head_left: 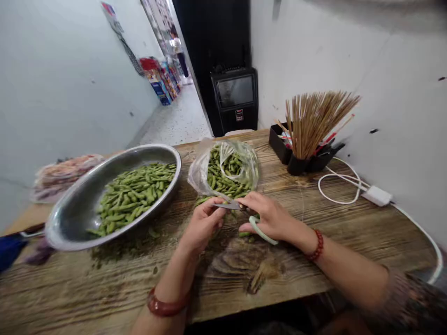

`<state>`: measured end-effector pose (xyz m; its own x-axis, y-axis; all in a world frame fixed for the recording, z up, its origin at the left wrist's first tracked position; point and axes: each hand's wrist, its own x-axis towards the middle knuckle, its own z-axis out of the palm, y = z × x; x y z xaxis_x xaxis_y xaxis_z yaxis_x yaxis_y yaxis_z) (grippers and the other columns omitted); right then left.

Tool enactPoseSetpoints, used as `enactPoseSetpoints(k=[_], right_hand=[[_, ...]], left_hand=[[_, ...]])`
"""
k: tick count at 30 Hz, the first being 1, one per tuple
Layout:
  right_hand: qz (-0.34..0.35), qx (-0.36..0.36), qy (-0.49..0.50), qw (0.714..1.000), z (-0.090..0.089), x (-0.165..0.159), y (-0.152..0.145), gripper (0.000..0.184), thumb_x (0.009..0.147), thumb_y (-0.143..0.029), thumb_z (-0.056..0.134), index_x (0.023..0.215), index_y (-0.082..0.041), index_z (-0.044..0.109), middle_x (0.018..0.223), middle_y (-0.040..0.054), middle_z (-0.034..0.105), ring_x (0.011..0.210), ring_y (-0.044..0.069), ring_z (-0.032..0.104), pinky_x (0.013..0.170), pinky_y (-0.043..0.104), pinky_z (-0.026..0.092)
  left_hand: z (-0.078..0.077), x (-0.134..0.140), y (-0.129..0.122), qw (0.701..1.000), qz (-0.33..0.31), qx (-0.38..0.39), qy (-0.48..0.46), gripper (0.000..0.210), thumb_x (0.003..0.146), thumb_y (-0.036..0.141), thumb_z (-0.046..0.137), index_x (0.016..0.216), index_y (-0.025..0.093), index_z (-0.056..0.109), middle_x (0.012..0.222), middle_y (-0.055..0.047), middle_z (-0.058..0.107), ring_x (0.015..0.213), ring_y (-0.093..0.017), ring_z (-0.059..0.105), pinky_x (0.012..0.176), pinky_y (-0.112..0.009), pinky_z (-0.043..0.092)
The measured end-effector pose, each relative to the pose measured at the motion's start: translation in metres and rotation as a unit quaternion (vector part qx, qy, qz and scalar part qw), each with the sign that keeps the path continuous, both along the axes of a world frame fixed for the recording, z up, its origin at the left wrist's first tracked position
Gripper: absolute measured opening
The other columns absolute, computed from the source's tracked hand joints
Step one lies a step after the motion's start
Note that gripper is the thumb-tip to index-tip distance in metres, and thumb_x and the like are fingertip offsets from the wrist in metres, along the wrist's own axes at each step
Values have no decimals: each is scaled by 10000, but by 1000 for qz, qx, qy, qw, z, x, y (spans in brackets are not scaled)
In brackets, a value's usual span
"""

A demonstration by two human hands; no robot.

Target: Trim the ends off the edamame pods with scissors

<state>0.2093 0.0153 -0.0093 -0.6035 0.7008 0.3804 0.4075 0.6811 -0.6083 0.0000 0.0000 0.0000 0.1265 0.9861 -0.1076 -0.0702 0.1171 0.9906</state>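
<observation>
My right hand (pixel 267 216) grips a pair of scissors (pixel 227 205) with a pale green handle. Their blades point left, toward the fingertips of my left hand (pixel 204 221). Thumb and fingers of that left hand are pinched together by the blade tips, and whatever they hold is too small or hidden to tell. Just beyond both hands sits a clear plastic bag (pixel 199 174), open at the top and full of green edamame pods (pixel 223 179). A few loose pods lie under my right hand. To the left, a wide metal basin (pixel 82 209) holds many more pods (pixel 134 195).
Small green trimmings (pixel 122 249) litter the wooden table (pixel 279 274) below the basin. At the back right stands a black holder (pixel 296 166) of thin wooden skewers (pixel 314 123). A white cable with an adapter (pixel 377 196) runs along the right. Another plastic bag (pixel 66 174) lies behind the basin.
</observation>
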Motion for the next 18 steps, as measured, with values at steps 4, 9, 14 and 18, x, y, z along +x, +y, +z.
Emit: enactPoseSetpoints(k=[4,9,14,18], right_hand=[[0,4,-7,1000,2,-1,-1,619,749,-363,739,1284,-169,494,998,87,559,872,210,535,754,333,464],[-2,-2,0,1000,5,-3,-4,602,740,-356,749,1265,-185,509,988,80,559,876,208,540,754,327,468],[7,-17,3,1000,4,-2,-3,562,755,-372,733,1244,-179,534,978,75,566,847,195,549,743,318,469],[8,-18,9,1000,3,-1,-1,516,773,-335,720,1232,-176,546,948,66,570,806,179,554,721,299,470]], left_hand=[[-3,1,0,999,-14,28,18,199,733,314,721,851,163,666,745,12,572,467,-33,413,433,-168,313],[-1,2,0,998,-32,40,39,163,762,301,694,833,156,675,693,14,564,476,-45,418,447,-177,318],[-2,2,0,997,-25,53,55,161,760,294,693,840,155,682,657,18,554,483,-54,406,456,-183,317],[-3,2,0,997,-17,54,59,164,747,288,699,833,149,684,632,21,534,489,-63,401,454,-190,312]])
